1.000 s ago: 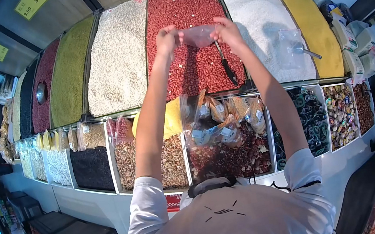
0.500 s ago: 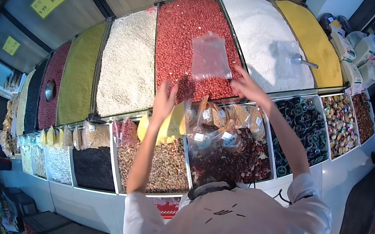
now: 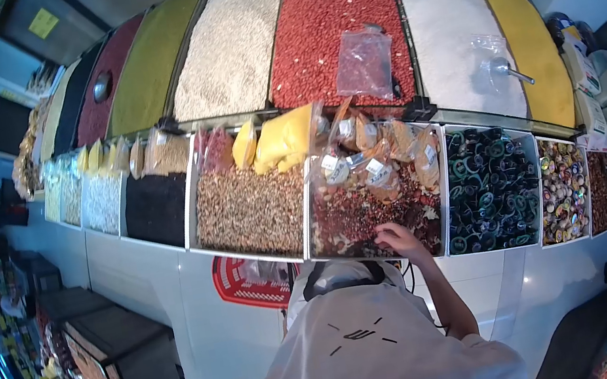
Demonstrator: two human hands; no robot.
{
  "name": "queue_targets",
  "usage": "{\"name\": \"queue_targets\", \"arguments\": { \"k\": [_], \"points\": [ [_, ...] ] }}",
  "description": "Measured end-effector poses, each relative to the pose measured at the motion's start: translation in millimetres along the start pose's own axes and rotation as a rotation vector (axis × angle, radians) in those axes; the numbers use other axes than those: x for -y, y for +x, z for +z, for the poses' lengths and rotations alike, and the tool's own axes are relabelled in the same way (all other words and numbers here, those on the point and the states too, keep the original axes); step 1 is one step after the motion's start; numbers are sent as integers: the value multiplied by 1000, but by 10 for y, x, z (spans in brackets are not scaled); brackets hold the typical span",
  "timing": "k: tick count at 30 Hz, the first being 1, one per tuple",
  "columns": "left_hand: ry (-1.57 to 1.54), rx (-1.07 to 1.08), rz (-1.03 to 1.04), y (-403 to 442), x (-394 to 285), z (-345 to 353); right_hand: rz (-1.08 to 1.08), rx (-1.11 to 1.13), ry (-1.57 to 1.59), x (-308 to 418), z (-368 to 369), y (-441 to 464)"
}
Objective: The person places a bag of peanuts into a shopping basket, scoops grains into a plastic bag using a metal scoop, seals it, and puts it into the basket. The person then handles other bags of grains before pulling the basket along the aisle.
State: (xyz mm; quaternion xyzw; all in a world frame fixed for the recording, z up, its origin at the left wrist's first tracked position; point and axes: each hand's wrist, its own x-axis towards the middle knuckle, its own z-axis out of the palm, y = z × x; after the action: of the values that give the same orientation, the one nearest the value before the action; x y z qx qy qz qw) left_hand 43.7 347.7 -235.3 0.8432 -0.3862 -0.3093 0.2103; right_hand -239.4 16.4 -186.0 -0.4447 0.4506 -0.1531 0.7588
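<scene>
My right hand (image 3: 399, 240) is low over the front edge of a bin of dark red and pale dried pieces (image 3: 363, 221). Its fingers are slightly bent and apart, and nothing shows in them. My left hand is out of sight. A clear plastic bag (image 3: 363, 67) lies flat on the heap of what look like red-skinned peanuts (image 3: 326, 13), away from my hand. Small labelled bags of orange-brown goods (image 3: 382, 176) rest at the back of the bin below my right hand.
A red basket (image 3: 234, 291) with clear plastic in it is on the floor by my legs. White grain (image 3: 449, 28) with a metal scoop (image 3: 517, 76) lies right of the peanuts. Yellow bags (image 3: 286, 140) and dark wrapped items (image 3: 492, 190) fill neighbouring bins.
Both hands have left the plastic bag's sides. My right hand has come down towards my body, and my left has gone out of view. The bag stays on the peanuts; the view has shifted.
</scene>
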Motion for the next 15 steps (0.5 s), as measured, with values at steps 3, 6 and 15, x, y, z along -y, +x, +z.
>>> {"name": "queue_targets", "arguments": {
  "k": [3,6,15],
  "points": [
    [-11,-23,-198,-107,42,302,-240,137,-288,137,512,205],
    [-10,-49,-410,66,101,315,-370,280,-641,371,1038,256],
    [5,-135,-329,52,151,84,-687,597,-1173,-837,2442,-92]
  ]
}}
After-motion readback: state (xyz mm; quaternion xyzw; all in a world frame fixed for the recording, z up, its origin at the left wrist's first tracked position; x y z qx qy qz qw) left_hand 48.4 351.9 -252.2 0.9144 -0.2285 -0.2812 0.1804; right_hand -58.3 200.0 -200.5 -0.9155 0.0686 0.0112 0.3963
